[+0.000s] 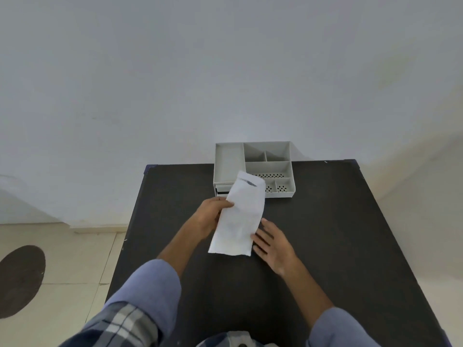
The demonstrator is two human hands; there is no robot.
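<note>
Black table [325, 234] against a pale wall: the left hand [213, 216] pinches a folded white cloth [240, 219], lifted just in front of the grey organiser [229, 161], while the right hand [271, 242] rests flat, fingers straight, beside the cloth's near end

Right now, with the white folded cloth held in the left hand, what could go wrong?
The left hand grips the white folded cloth by one side edge only, so it may slip or fall open. Its far end rises close to the grey plastic compartment organiser and might snag its front wall.
</note>
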